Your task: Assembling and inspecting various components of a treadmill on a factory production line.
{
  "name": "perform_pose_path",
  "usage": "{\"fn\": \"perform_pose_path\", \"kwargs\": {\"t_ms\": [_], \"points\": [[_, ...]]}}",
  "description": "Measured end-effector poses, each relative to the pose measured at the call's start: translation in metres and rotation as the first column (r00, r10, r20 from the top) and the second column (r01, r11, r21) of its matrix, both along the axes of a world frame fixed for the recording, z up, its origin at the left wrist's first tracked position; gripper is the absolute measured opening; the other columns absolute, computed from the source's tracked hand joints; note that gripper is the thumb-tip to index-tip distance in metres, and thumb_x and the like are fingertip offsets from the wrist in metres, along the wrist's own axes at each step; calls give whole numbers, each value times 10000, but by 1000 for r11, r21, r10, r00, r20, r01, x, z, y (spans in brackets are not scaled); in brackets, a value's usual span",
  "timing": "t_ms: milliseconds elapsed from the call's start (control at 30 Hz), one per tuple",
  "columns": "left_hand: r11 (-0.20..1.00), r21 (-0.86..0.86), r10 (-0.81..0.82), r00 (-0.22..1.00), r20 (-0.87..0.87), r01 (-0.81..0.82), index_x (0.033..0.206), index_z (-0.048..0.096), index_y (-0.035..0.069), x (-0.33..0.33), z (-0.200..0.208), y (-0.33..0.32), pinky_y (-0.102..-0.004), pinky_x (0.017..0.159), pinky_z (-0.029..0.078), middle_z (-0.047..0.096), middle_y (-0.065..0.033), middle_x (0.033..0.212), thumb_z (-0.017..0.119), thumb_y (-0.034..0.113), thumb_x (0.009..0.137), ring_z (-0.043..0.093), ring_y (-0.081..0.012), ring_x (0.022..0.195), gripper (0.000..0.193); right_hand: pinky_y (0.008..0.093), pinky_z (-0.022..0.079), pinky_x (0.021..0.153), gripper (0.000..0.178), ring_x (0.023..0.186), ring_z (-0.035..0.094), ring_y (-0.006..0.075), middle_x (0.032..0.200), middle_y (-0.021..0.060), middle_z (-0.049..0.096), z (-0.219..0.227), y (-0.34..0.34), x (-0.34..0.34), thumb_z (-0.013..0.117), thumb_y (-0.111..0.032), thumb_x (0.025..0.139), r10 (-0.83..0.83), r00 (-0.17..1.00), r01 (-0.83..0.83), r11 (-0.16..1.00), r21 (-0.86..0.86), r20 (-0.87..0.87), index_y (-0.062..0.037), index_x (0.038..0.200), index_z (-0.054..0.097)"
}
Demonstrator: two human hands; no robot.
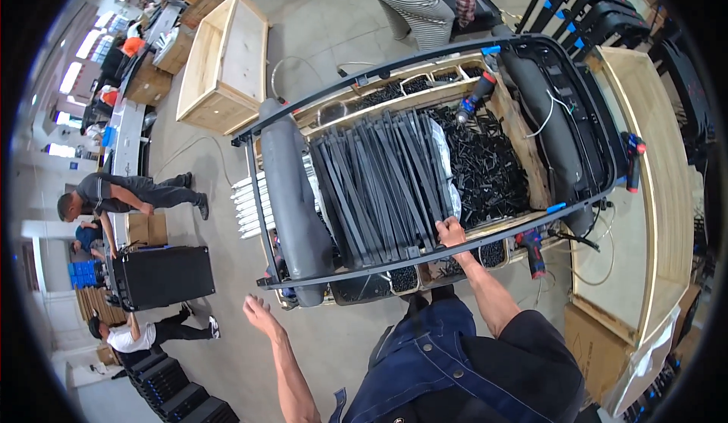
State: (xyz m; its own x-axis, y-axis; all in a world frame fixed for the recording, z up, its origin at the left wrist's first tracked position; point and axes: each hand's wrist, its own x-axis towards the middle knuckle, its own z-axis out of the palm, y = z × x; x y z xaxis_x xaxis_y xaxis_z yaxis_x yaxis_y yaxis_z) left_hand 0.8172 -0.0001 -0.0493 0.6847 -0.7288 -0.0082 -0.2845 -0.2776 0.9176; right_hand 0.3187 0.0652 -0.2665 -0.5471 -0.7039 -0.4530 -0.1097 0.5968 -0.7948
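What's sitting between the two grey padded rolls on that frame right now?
In the head view, between the left grey roll and the right grey roll lie a stack of black strips and a pile of small black parts.

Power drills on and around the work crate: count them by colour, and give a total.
Red and black drills: 3, one at the far side of the crate, one on the wooden frame at right, one at the near edge close to the right hand.
Other colours: 0.
Total: 3.
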Motion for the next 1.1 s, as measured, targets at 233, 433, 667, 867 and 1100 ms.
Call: {"fn": "perform_pose_path", "kwargs": {"t_ms": [233,433,667,867,1100], "points": [[817,381,-285,877,-386,433,1113,655,19,-82,-24,122,-272,677,544,706,-70,965,598,314,1010,667,-129,806,317,414,508,672,527,756,677,291,785,154,690,-19,1,-33,636,-491,944,35,999,-24,966,-259,38,35,921,653],[468,359,-454,569,-686,807,1148,661,6,-178,-43,148,-270,725,537,697,-68,991,617,270,1000,646,-114,836,305,209,296,432,484,476,345,44,621,-79,365,82,0,-5,608,-548,969,12,216,206,977,-58,976,-92,1129,571],[321,173,-690,355,-631,931,1126,654,3,-248,-62,120,-268,715,500,669,-26,914,615,273,999,600,-94,801,301,461,485,690,354,768,665,334,788,174,662,77,8,14,633,-392,961,226,902,-255,966,-32,-368,-48,1041,608],[331,241,-607,402,-686,912,1079,661,7,-248,-99,132,-273,726,517,665,-17,889,601,327,1002,610,-101,781,334,270,340,462,325,515,443,65,608,-35,490,35,15,17,631,-359,994,155,968,-84,940,-331,196,-93,810,611],[394,430,-307,557,-771,812,1050,659,91,-294,-185,122,-302,651,511,624,3,817,638,427,964,604,-140,710,348,244,316,433,479,469,375,63,605,-61,420,86,8,28,572,-490,1008,3,473,159,983,-89,881,-46,1179,625]]}}
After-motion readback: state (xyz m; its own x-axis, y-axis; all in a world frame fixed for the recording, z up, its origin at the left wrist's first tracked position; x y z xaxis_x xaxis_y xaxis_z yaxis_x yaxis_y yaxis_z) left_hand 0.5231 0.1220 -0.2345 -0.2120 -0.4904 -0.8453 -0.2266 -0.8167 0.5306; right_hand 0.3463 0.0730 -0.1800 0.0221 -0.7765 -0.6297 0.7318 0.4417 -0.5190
